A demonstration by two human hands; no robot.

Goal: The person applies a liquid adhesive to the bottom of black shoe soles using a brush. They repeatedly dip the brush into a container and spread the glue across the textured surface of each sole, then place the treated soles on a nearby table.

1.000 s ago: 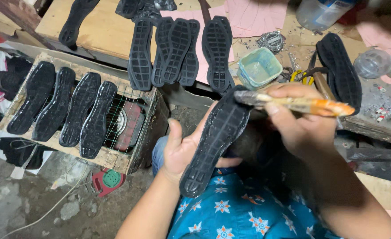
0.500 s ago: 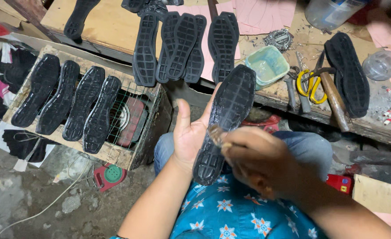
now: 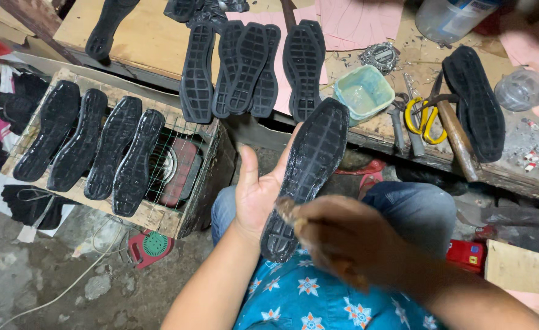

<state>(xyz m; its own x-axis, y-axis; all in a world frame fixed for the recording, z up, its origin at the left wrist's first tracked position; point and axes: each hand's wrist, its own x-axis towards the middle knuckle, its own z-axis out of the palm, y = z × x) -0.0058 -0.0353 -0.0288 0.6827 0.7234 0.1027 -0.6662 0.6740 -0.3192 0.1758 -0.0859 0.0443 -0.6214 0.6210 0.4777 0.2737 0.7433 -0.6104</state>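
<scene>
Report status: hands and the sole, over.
Left hand cradles black rubber shoe sole, tread up. Right hand, blurred, works brush on its lower half. Nothing in the way.

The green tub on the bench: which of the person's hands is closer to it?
Left. The left hand holds a black sole whose tip reaches up just below the green tub. The right hand is lower, over the sole's heel end, farther from the tub.

Upper right of the frame: clear plastic bottle (image 3: 449, 18) with blue-and-white label. Lower right: small red box (image 3: 466, 254) beside brown cardboard box (image 3: 517, 267).
</scene>
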